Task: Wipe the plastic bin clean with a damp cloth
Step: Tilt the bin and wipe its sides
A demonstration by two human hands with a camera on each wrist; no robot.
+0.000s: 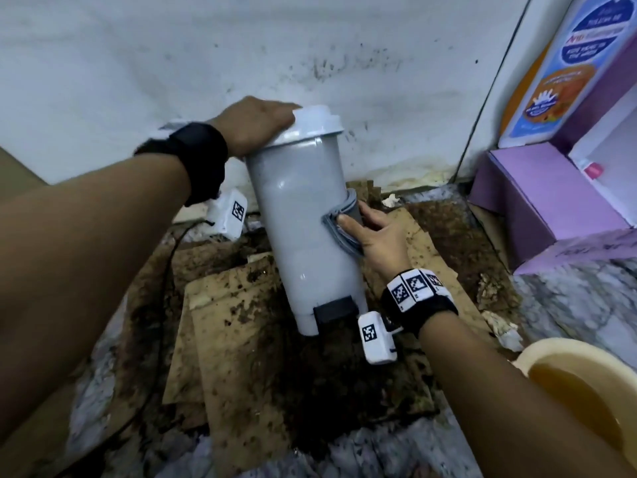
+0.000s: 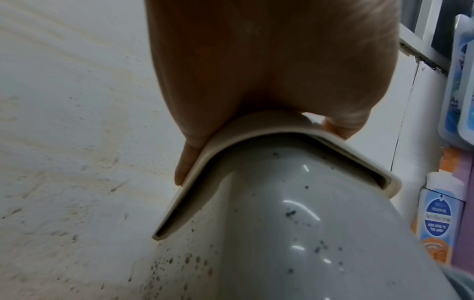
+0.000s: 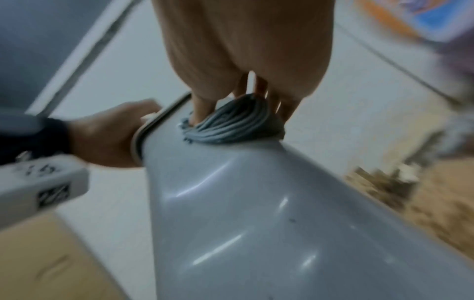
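A tall grey plastic bin [image 1: 303, 219] with a white lid [image 1: 317, 127] and a black pedal [image 1: 332, 310] leans tilted on its base. My left hand [image 1: 262, 119] lies over the lid, and its fingers curl round the lid's rim [image 2: 256, 130]. My right hand [image 1: 362, 222] holds a bunched grey cloth [image 1: 341, 236] against the bin's right side, thumb on the front, fingers round the side. The cloth [image 3: 231, 123] is crumpled under those fingers in the blurred right wrist view. Dark specks dot the bin wall [image 2: 295, 223] below the lid.
Stained, dirty cardboard [image 1: 262, 357] covers the floor under the bin. A speckled white wall [image 1: 172, 63] stands close behind. At right are purple boxes [image 1: 537, 201] and a beige basin of water [image 1: 579, 384]. A black cable [image 1: 169, 257] runs along the left.
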